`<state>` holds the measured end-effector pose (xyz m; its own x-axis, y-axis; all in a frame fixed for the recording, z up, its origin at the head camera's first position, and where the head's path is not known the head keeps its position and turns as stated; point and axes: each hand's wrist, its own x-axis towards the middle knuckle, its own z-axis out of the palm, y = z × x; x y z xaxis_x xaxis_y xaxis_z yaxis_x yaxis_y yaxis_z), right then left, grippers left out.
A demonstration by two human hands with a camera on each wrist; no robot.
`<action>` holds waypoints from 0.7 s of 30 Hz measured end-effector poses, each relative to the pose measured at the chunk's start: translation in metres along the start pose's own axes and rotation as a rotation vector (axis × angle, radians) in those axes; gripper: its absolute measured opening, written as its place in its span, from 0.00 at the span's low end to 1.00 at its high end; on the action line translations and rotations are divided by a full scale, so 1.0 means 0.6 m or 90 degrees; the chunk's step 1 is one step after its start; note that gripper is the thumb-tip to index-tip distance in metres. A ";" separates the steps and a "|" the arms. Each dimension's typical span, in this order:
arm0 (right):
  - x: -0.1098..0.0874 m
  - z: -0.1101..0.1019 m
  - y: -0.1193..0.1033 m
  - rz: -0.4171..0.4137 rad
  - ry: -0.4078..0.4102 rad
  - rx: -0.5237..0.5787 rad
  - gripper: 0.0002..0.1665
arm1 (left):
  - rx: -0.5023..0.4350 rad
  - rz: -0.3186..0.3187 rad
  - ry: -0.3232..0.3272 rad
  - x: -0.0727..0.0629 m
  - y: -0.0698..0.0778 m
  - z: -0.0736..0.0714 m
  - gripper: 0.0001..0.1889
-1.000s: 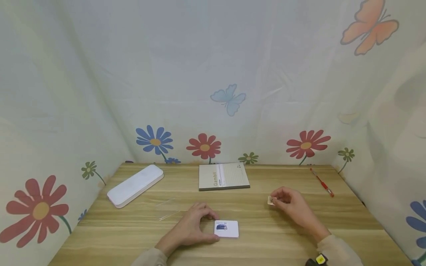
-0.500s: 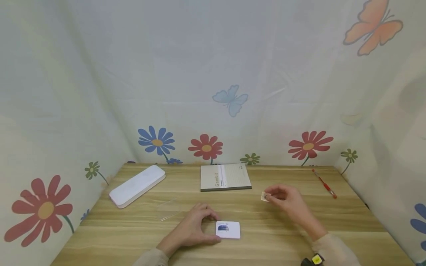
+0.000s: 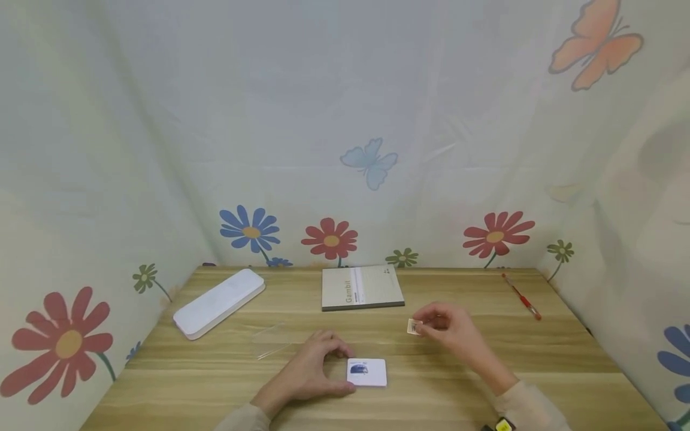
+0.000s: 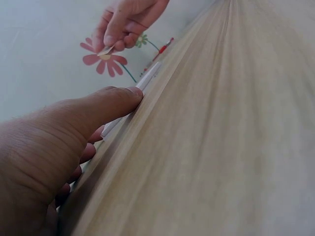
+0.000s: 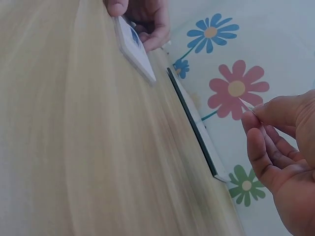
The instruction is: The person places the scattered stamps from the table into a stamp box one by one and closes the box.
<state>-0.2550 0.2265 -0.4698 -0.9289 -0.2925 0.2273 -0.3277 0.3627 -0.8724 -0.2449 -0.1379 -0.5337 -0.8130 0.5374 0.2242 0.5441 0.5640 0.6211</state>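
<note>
A thin white card-sized slab [image 3: 372, 372] with a blue printed picture lies flat on the wooden table. My left hand [image 3: 309, 370] holds its left end, thumb at the near edge and fingers at the far edge. In the left wrist view, the thumb [image 4: 115, 104] touches the slab's side. Off to the right, my right hand [image 3: 458, 329] pinches a small pale square [image 3: 413, 326] with a dark print, much like a stamp, between thumb and fingers. That square is held above the table, and the right wrist view shows it as very thin.
A white oblong case [image 3: 220, 303] lies at the back left. At the back middle is a notebook [image 3: 363, 288] marked "Gambit". A red pen [image 3: 521, 296] lies far right. Left of my left hand is a clear plastic sheet [image 3: 272, 340]. A flowered curtain [image 3: 280, 131] surrounds the table.
My right hand has moved left with the small printed square, closer to the white slab. The left hand and the slab have stayed in place.
</note>
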 end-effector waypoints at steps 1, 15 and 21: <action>0.000 0.003 0.000 -0.003 -0.001 -0.004 0.09 | -0.001 0.000 0.000 0.000 -0.001 0.000 0.27; -0.012 0.076 0.012 -0.001 -0.080 0.037 0.08 | 0.003 0.007 0.005 0.000 0.000 0.000 0.27; -0.020 0.103 0.017 0.000 -0.111 0.067 0.08 | -0.001 0.003 0.002 0.000 0.001 -0.001 0.27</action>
<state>-0.2367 0.1789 -0.5082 -0.8817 -0.4447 0.1575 -0.2997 0.2701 -0.9150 -0.2446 -0.1376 -0.5329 -0.8115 0.5376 0.2291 0.5471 0.5610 0.6212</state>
